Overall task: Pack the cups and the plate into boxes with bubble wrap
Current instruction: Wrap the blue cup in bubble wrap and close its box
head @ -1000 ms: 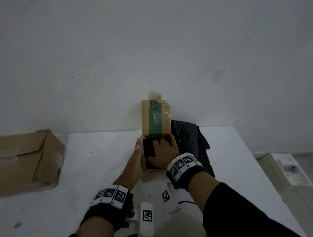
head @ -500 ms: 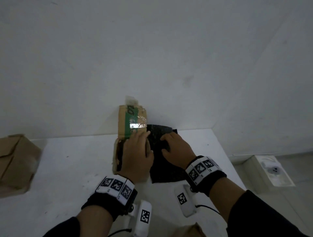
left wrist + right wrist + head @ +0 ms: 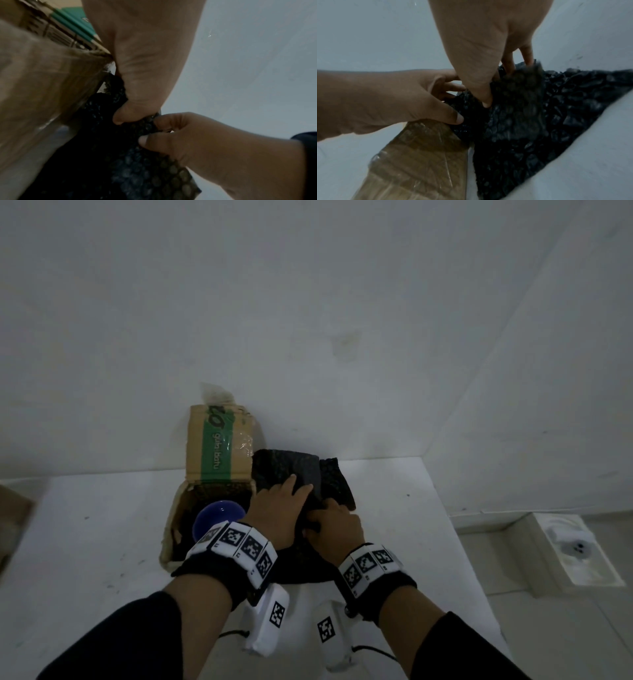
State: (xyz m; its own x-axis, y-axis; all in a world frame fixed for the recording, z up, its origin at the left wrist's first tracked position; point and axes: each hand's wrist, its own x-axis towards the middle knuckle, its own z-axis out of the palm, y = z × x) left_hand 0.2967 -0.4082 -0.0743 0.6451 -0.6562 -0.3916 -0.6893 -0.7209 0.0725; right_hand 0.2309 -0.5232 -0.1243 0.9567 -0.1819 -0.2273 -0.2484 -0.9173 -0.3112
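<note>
A small cardboard box (image 3: 219,446) with green tape stands open at the back of the white table (image 3: 102,542), its lid upright against the wall. A blue cup (image 3: 219,517) sits inside on black padding. Right of the box lies a pile of black bubble wrap (image 3: 329,477). My left hand (image 3: 291,498) reaches across onto the pile and pinches a sheet's edge with the thumb (image 3: 120,117). My right hand (image 3: 322,520) pinches the same wrap (image 3: 518,108) just beside it, thumb (image 3: 486,102) in front, fingers (image 3: 527,58) behind. No plate is in view.
A larger cardboard box (image 3: 13,525) pokes in at the left edge of the table. The wall runs close behind the small box. Past the table's right edge, a white moulded piece (image 3: 575,549) lies on the floor.
My right hand came out of the small box and took hold of the bubble wrap. My left hand left the box's side and joined it on the wrap. The blue cup now shows.
</note>
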